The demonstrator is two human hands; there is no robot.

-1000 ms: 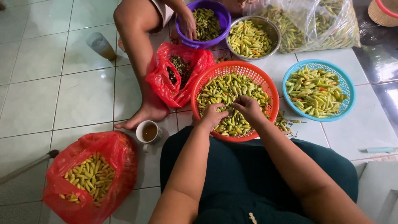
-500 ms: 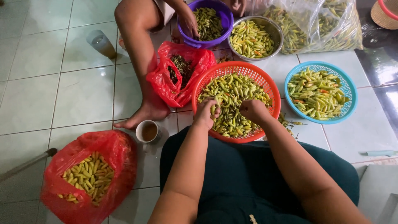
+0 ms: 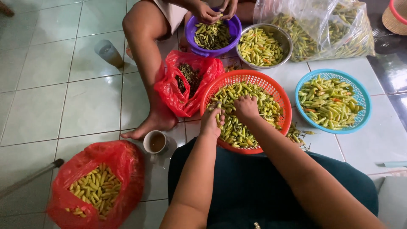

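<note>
While sorting through the green chillies (image 3: pixel 250 91) heaped in the orange basket (image 3: pixel 277 91), left hand (image 3: pixel 212 122) pinching one chilli, right hand (image 3: pixel 246 107) curled loosely just beside, probably stem-plucking next, needing a firm pinch.

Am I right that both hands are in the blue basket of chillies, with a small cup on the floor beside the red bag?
Not quite. In the head view the left hand and right hand are in the orange basket of chillies; the blue basket sits untouched to its right. The small cup does stand on the floor beside the red bag.
</note>
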